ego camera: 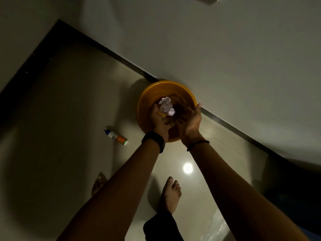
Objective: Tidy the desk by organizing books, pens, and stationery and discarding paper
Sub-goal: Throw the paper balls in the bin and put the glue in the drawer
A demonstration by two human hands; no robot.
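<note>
A round orange bin [147, 94] stands on the floor against the wall. Both my hands reach over its opening. My left hand [159, 121], with a black band on the wrist, has its fingers curled around a crumpled white and pink paper ball [166, 106] held above the inside of the bin. My right hand [191, 121] hovers beside it with the palm facing left and the fingers spread, holding nothing. The bottom of the bin is dark and mostly hidden behind my hands.
A small glue bottle [116, 137] with an orange label lies on the glossy tiled floor to the left of the bin. My bare right foot [171, 193] and left foot [99, 181] stand below. A dark skirting strip [107, 53] runs along the wall.
</note>
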